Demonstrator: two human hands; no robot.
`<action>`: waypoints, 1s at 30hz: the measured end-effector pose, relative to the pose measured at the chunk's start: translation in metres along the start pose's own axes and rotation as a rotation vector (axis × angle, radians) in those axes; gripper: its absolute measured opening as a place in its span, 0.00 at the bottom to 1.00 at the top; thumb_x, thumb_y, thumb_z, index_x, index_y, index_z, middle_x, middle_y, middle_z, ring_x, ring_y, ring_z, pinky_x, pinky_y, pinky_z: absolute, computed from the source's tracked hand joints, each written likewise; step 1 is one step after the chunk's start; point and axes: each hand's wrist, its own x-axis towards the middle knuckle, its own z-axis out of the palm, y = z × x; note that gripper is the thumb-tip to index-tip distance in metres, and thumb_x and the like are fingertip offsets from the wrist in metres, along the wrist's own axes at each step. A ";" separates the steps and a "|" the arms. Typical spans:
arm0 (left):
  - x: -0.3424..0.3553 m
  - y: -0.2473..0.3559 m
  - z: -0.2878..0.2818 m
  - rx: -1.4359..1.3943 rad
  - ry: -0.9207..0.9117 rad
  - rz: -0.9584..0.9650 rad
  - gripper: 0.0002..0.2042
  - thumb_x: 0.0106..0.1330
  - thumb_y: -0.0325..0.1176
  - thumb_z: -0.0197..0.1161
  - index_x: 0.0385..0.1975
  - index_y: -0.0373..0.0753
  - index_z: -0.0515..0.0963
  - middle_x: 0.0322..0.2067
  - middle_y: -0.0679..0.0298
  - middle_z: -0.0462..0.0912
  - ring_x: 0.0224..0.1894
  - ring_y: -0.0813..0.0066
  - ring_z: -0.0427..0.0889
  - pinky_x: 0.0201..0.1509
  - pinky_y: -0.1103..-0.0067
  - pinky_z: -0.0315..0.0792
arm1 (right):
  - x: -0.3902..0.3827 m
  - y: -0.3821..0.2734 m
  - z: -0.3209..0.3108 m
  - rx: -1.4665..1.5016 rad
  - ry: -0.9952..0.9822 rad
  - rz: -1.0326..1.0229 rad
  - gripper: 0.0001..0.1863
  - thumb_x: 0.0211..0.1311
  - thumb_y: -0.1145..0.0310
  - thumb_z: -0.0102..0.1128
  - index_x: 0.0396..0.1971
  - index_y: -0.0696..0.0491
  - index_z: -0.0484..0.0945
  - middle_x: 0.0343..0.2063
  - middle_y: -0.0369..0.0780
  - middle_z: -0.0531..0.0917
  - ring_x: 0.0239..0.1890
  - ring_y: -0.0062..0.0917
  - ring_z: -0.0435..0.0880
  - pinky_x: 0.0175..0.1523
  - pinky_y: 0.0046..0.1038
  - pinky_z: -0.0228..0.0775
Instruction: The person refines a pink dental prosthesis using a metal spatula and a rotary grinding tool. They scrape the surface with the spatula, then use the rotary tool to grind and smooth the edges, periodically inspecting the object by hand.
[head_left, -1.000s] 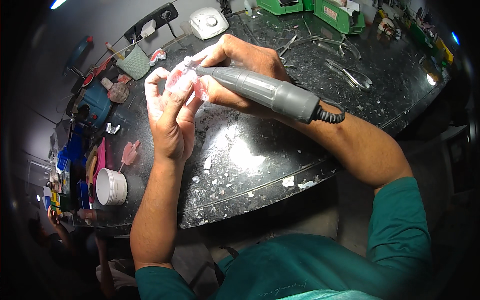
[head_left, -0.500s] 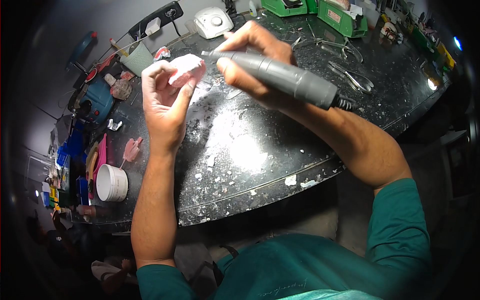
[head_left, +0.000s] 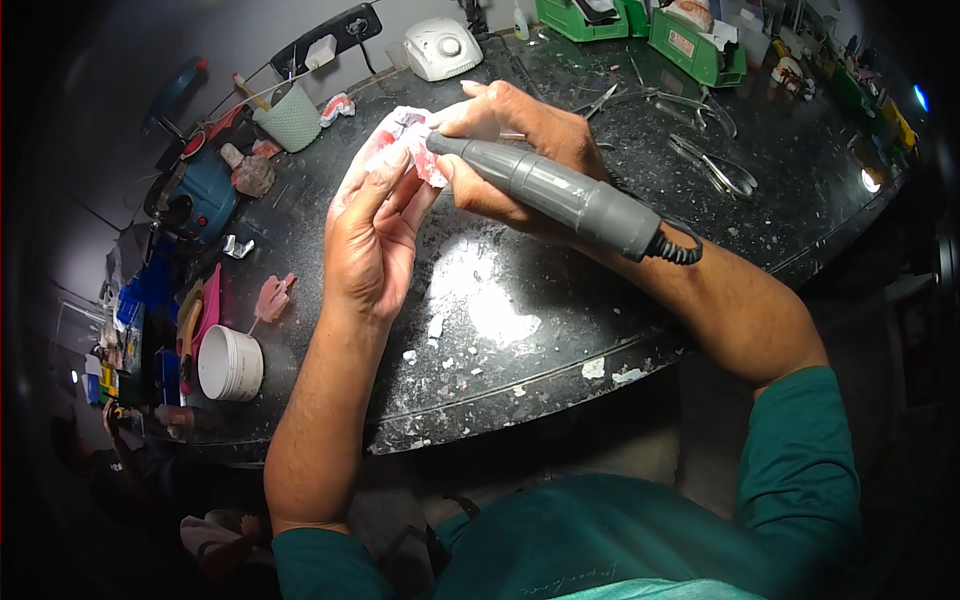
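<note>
Over the far middle of the bench, my left hand (head_left: 372, 245) is closed on a pink denture base (head_left: 425, 168) crusted with white plaster. Its fingers curl behind the piece and the thumb presses from the front. My right hand (head_left: 545, 130) is wrapped round a grey rotary handpiece (head_left: 565, 198), with its coiled cord trailing from the back end over my right forearm. The handpiece's nose meets the denture base, or lies just in front of it; I cannot tell which. Its bit is hidden.
White debris dots the black bench (head_left: 560, 330). Pliers (head_left: 712, 165) lie at right, with green bins (head_left: 695, 50) behind. A white control box (head_left: 442, 50) stands at the back. To the left are a white tub (head_left: 230, 362), a pink scrap (head_left: 272, 298), a mesh cup (head_left: 288, 118) and a blue machine (head_left: 205, 205).
My left hand has shifted right and turned the denture base, showing more of its pink side. The handpiece has come down and closer to it. The view has shifted slightly.
</note>
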 end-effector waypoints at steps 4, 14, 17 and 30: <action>-0.001 -0.002 0.000 0.017 -0.005 0.018 0.27 0.71 0.29 0.60 0.66 0.28 0.60 0.55 0.54 0.76 0.56 0.70 0.79 0.63 0.73 0.75 | 0.001 0.002 -0.002 -0.033 0.023 -0.023 0.16 0.51 0.70 0.74 0.40 0.56 0.80 0.35 0.41 0.86 0.37 0.27 0.88 0.58 0.33 0.76; 0.001 -0.006 -0.003 -0.012 -0.018 0.019 0.24 0.71 0.29 0.59 0.64 0.28 0.63 0.51 0.54 0.79 0.50 0.73 0.82 0.54 0.76 0.82 | 0.004 0.007 0.004 -0.070 0.084 -0.100 0.17 0.50 0.61 0.76 0.31 0.54 0.78 0.25 0.38 0.81 0.29 0.28 0.83 0.37 0.28 0.77; 0.003 -0.007 -0.002 -0.015 -0.037 0.029 0.25 0.71 0.30 0.59 0.65 0.28 0.63 0.51 0.54 0.79 0.51 0.72 0.82 0.55 0.76 0.81 | 0.004 0.007 0.005 -0.081 0.084 -0.111 0.17 0.49 0.61 0.76 0.31 0.54 0.77 0.25 0.38 0.80 0.29 0.30 0.82 0.37 0.28 0.76; 0.004 -0.007 -0.005 0.057 -0.016 0.023 0.23 0.71 0.32 0.59 0.62 0.28 0.65 0.51 0.56 0.80 0.53 0.72 0.81 0.58 0.75 0.78 | 0.003 0.005 0.004 -0.078 0.108 -0.090 0.17 0.49 0.60 0.75 0.30 0.53 0.76 0.24 0.38 0.80 0.28 0.31 0.81 0.39 0.31 0.74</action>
